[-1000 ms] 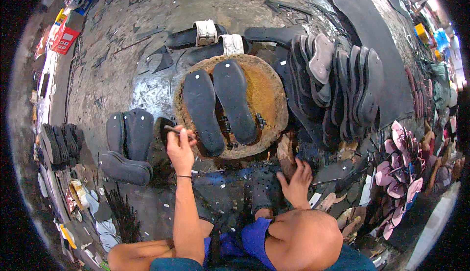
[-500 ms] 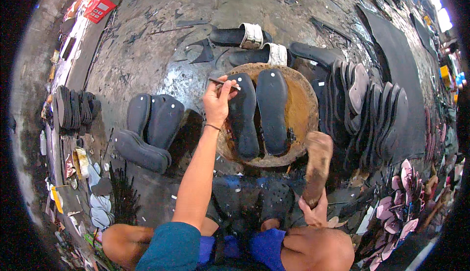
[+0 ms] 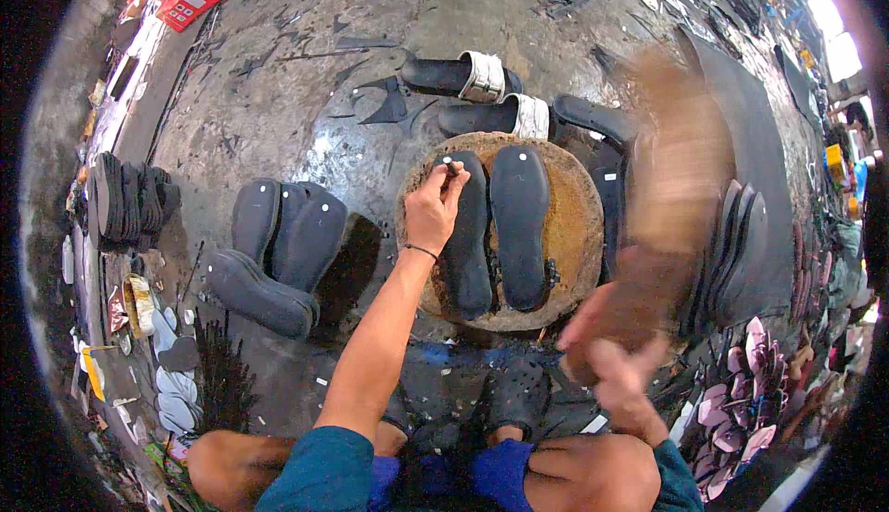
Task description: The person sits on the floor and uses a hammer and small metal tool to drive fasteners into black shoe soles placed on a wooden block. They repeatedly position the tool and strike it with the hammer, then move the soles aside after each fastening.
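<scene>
My left hand [image 3: 431, 214] pinches a short metal punch [image 3: 451, 168], held upright over the toe end of a black shoe sole [image 3: 467, 267]. Beside it lies a second black sole [image 3: 520, 234] with a small white dot near its top. Both rest on a round wooden block [image 3: 579, 206]. My right hand [image 3: 622, 364] grips the handle of a wooden mallet [image 3: 678, 169], raised to the right of the block and smeared by motion. The lower end of the punch is hidden by my fingers.
Several black soles [image 3: 310, 230] lie left of the block, with a sole stack [image 3: 130, 202] further left. More soles [image 3: 741, 253] stand at right, partly behind the mallet. Two white-strapped sandals [image 3: 482, 77] lie beyond the block. Pinkish cut pieces [image 3: 741, 410] heap at lower right.
My right hand has swung the mallet up from beside my knee. My left hand has shifted right and turned the punch from slanted to upright over the left sole.
</scene>
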The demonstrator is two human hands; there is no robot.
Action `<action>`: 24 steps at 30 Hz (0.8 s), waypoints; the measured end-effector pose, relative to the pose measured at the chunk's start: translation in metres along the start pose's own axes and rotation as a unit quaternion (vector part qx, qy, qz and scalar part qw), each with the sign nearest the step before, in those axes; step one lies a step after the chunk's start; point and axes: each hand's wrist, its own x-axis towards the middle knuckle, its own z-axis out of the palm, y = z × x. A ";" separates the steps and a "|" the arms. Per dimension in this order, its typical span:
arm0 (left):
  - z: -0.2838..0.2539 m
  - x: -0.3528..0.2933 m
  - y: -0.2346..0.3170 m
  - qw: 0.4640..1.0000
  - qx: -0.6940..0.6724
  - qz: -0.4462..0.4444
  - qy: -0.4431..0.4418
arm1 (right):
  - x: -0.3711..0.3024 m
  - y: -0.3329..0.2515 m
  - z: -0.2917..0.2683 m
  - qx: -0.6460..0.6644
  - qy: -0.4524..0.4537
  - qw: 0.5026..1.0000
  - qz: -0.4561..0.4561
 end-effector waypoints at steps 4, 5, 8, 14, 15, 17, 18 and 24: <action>0.015 0.000 -0.013 0.996 -0.016 0.089 0.026 | 0.046 -0.064 0.025 0.053 -0.104 0.960 -0.253; 0.017 -0.002 -0.013 0.996 0.001 0.090 0.011 | 0.059 -0.070 0.021 0.005 -0.151 0.972 -0.179; 0.009 -0.009 -0.019 0.990 0.050 0.131 -0.018 | 0.074 0.047 0.004 -0.217 -0.138 0.960 0.109; 0.003 0.004 -0.009 0.986 0.125 0.005 -0.113 | 0.057 0.145 0.025 -0.031 -0.018 0.955 0.293; -0.002 0.011 -0.010 0.992 -0.025 -0.100 -0.072 | 0.061 0.148 0.030 -0.017 -0.013 0.955 0.295; -0.008 0.024 -0.011 0.899 -0.321 -0.298 0.010 | 0.063 0.150 0.032 -0.002 -0.008 0.955 0.298; -0.016 0.021 -0.010 0.896 -0.347 -0.277 0.025 | 0.063 0.151 0.030 0.005 -0.003 0.953 0.302; -0.022 -0.095 0.070 0.958 -0.180 -0.177 -0.136 | 0.039 0.115 0.002 0.080 0.061 0.959 0.264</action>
